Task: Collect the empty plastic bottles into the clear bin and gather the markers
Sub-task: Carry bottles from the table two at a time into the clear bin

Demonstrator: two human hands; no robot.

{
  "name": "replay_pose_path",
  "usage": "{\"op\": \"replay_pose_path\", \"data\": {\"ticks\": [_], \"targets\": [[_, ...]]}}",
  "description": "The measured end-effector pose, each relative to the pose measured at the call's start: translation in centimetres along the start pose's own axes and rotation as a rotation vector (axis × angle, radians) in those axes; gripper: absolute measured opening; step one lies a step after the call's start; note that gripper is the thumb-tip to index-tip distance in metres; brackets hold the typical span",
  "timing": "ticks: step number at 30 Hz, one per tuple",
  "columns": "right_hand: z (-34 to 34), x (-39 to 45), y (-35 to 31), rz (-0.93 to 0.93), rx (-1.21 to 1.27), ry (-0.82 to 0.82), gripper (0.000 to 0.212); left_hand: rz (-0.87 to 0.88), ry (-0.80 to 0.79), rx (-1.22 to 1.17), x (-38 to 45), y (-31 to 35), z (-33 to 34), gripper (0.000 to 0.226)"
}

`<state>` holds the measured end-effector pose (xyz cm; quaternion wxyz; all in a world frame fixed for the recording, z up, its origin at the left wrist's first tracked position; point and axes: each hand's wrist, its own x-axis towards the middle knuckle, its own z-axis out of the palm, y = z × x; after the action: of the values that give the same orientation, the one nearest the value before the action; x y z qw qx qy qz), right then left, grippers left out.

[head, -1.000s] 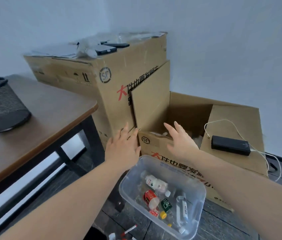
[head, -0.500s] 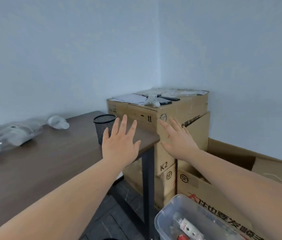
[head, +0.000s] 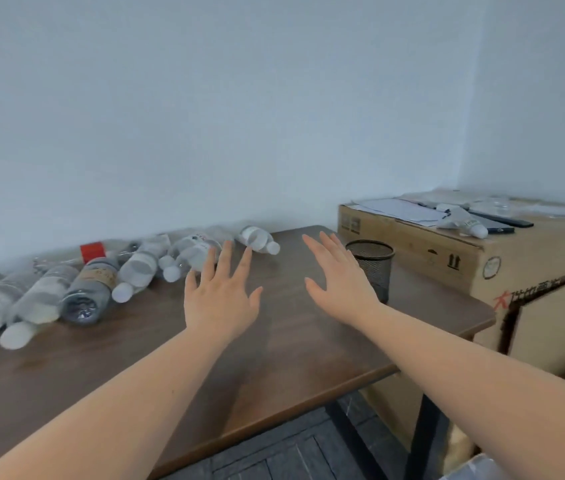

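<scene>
Several empty plastic bottles (head: 135, 270) lie in a row on the brown table (head: 291, 348), along the wall at the left. One small bottle (head: 258, 239) lies apart at the right end of the row. My left hand (head: 220, 296) hovers over the table with fingers spread, just in front of the bottles and holding nothing. My right hand (head: 341, 280) is also spread and empty, beside a black mesh cup (head: 373, 263). A corner of the clear bin (head: 475, 467) shows at the bottom right. No markers are visible.
A large cardboard box (head: 482, 258) stands right of the table, with papers, a crumpled bottle (head: 461, 221) and dark flat devices on top. Another cardboard box (head: 551, 327) stands in front of it. Dark floor shows under the table's near edge.
My view has swung left from the bin and boxes on the floor up to the table top. Both open hands now hover above the table near the bottles.
</scene>
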<state>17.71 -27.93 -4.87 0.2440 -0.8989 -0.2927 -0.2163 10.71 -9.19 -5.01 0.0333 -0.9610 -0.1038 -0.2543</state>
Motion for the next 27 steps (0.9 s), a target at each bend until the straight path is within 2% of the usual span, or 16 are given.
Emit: {"op": "replay_pose_path", "data": {"ticks": [11, 20, 27], "targets": [[10.9, 12.2, -0.6, 0.048, -0.092, -0.148, 0.072, -0.102, -0.062, 0.034, 7.8, -8.6, 5.6, 0.073], [16.2, 19.8, 0.8, 0.229, -0.026, -0.172, 0.073, -0.126, -0.086, 0.049, 12.9, -11.3, 9.0, 0.078], [18.0, 23.1, 2.3, 0.284, -0.08, -0.234, 0.079, -0.124, -0.11, 0.032, 14.8, -11.9, 10.6, 0.082]]}}
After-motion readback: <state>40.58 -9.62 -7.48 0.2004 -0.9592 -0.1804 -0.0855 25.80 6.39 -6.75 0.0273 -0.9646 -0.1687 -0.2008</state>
